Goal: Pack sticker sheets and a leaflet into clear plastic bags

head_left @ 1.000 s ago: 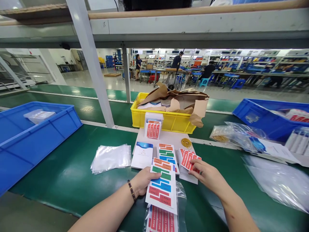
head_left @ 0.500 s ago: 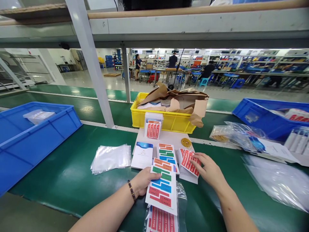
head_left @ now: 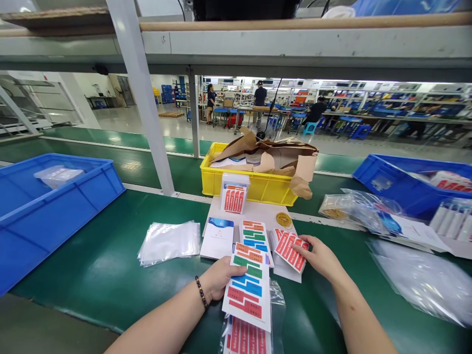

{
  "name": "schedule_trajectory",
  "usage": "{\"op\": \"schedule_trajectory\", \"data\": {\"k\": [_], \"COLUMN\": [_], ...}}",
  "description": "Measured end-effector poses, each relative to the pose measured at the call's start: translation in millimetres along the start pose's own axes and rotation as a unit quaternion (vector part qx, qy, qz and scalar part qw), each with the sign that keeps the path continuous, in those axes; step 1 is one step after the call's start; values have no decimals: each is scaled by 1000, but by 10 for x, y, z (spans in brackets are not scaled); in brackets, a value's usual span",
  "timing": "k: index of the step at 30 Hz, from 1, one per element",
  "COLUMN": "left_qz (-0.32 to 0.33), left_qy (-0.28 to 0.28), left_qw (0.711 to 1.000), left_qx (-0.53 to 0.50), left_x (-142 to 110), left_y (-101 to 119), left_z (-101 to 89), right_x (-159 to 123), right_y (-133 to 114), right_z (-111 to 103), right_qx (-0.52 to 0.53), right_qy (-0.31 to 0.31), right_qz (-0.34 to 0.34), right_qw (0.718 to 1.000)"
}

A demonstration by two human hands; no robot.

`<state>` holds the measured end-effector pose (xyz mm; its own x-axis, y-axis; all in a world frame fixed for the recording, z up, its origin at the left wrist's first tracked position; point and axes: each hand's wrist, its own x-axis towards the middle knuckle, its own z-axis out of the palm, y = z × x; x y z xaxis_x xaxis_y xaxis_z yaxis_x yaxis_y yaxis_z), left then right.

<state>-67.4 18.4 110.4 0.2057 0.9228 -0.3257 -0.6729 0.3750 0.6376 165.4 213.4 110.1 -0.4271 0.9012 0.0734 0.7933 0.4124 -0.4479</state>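
Before you, left to right, lie bag pile, booklet stack, label sheets, sticker stack; rubber bands on the board behind the last, the crate farther back.

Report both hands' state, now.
Left hand: closed, holding a multicoloured sheet.
Right hand: thumb and fingers closed on the edge of a red label.

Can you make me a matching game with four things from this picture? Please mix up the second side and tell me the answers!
Things:
1. Left hand
2. Right hand
3. Yellow bin
4. Bracelet

Clues:
A. Has brown paper in it
B. Made of dark beads
C. Touches red-and-white labels
D. Holds a colourful sheet

Right pairs: 1-D, 2-C, 3-A, 4-B
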Motion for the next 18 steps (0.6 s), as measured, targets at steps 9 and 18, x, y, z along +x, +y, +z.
{"op": "schedule_trajectory", "data": {"k": [9, 18], "left_qz": [12, -6], "left_qy": [-14, 12], "left_qw": [1000, 1000], "left_qx": [-3, -2], "left_x": [20, 1], "left_y": [-48, -7], "left_z": [-49, -10], "right_x": [28, -62], "right_y": [64, -59], "right_z": [27, -58], "right_qx": [-5, 96], "right_qy": [20, 67], "right_qz": [-23, 0], "right_qw": [1000, 993]}}
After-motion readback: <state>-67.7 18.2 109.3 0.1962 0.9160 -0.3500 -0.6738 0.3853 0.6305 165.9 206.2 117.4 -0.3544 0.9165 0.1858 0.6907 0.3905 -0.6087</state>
